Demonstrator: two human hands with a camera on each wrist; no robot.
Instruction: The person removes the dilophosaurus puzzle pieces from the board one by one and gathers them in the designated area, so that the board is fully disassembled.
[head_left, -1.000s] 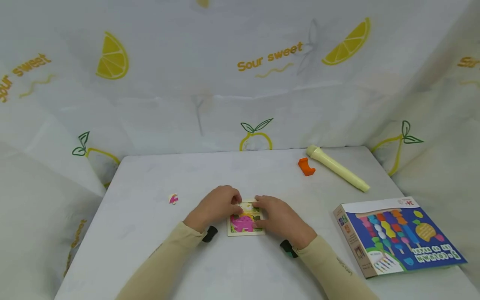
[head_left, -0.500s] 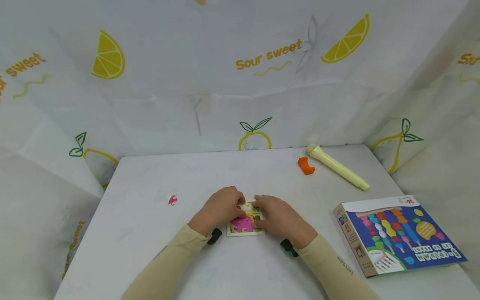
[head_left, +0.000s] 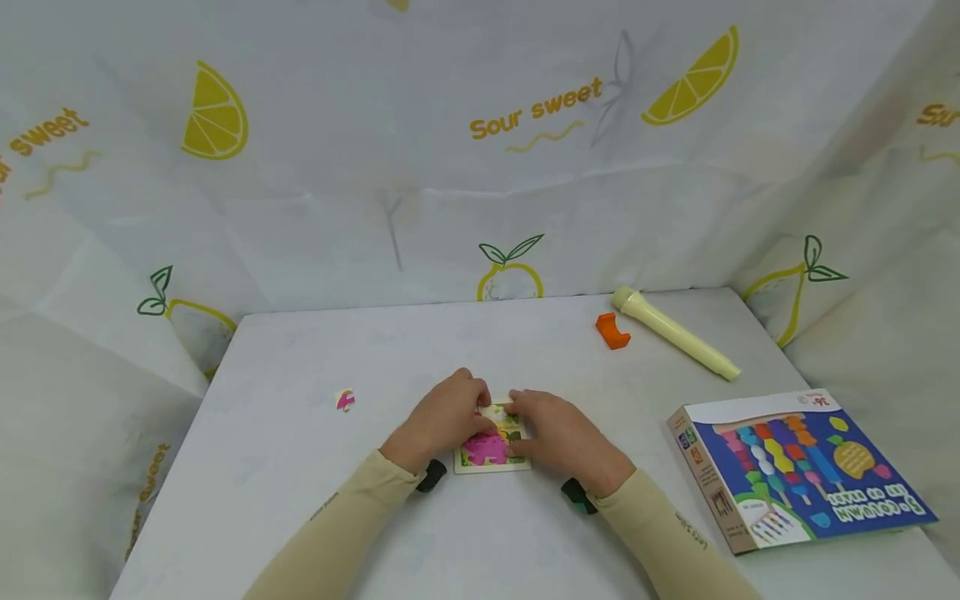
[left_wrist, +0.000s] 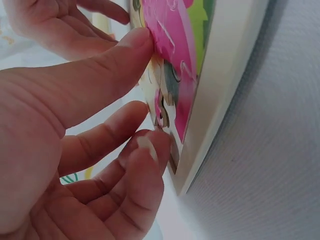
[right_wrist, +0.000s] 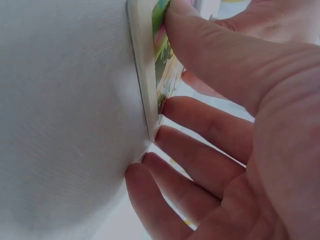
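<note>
A small square jigsaw puzzle (head_left: 486,452) with a pale frame and a pink animal picture lies flat on the table. My left hand (head_left: 444,419) is over its upper left part, fingers curled at a small pink-marked puzzle piece (left_wrist: 158,106) by the frame's corner. The left thumb touches the picture; the fingers partly hide the piece. On the other side, my right hand (head_left: 566,437) rests along the puzzle's right edge, its thumb pressing the picture and its extended fingers (right_wrist: 205,122) at the frame. A loose pink and white puzzle piece (head_left: 345,400) lies to the left.
At the right stands a blue boxed toy (head_left: 810,471), lying flat. An orange curved block (head_left: 612,331) and a pale yellow stick (head_left: 677,335) are at the back right of the white table (head_left: 300,350). A lemon-printed curtain (head_left: 337,167) hangs behind.
My left hand has shifted slightly right over the puzzle, its fingers nearer the upper left corner. The right hand and the loose piece stay in place.
</note>
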